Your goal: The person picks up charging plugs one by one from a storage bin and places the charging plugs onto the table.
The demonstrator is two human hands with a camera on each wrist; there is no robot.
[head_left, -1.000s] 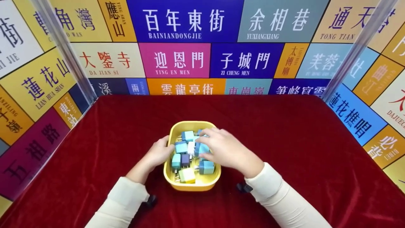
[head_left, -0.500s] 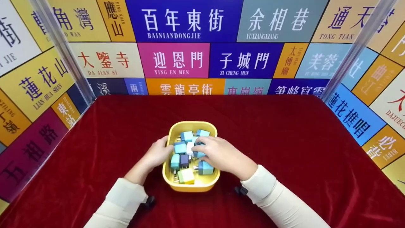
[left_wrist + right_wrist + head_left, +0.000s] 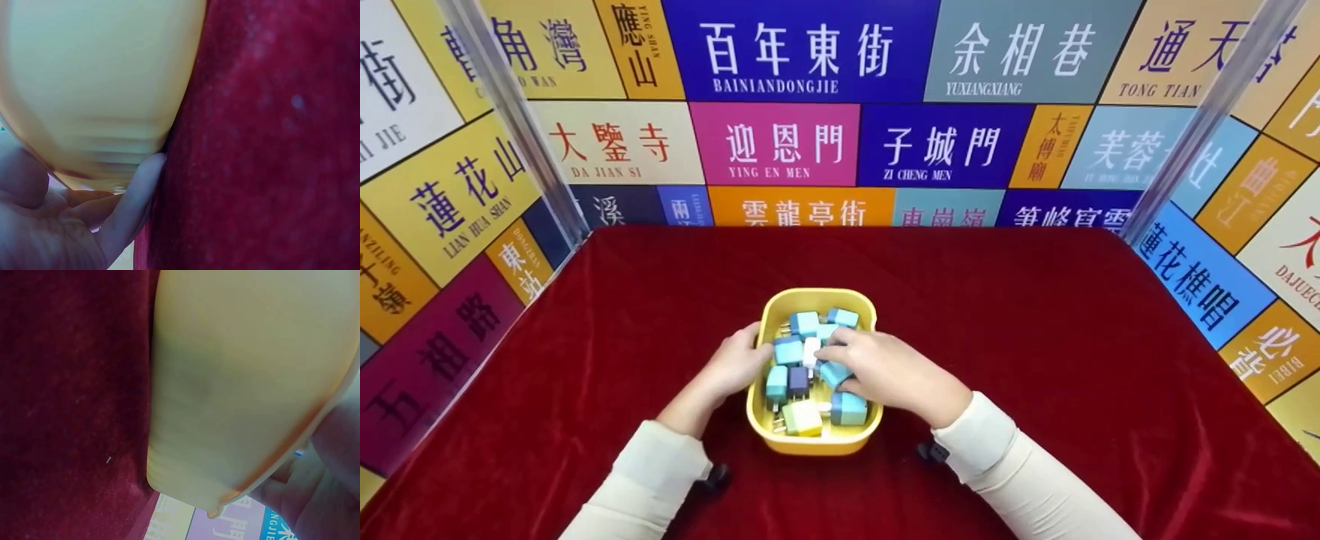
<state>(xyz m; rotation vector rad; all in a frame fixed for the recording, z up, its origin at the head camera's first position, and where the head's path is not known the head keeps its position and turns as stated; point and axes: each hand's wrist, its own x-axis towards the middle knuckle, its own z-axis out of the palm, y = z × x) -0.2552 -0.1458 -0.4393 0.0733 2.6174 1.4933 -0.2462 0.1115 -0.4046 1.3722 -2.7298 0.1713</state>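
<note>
A yellow plastic tub (image 3: 814, 444) stands in front of me, holding several charger plugs in blue, teal, white, purple and yellow-green. My left hand (image 3: 735, 362) holds its left side, thumb at the rim and fingers along the outer wall, as the left wrist view shows. Reaching over the right rim, my right hand (image 3: 889, 367) has thumb and fingers curled round a light-blue charger plug (image 3: 834, 373), which it partly covers. Beside those fingertips is a white plug (image 3: 811, 352). In the right wrist view the tub's outer wall (image 3: 242, 382) hides most of that hand.
Dark red velvet cloth (image 3: 997, 300) covers the table under the tub. Colourful sign panels (image 3: 780, 142) line the back and sides, and a clear post (image 3: 1215, 105) rises at each back corner. A yellow-green plug (image 3: 804, 418) lies near the tub's front.
My right hand has moved a little down and left into the tub. The light-blue plug between its fingers has turned at an angle. My left hand keeps its hold on the tub.
</note>
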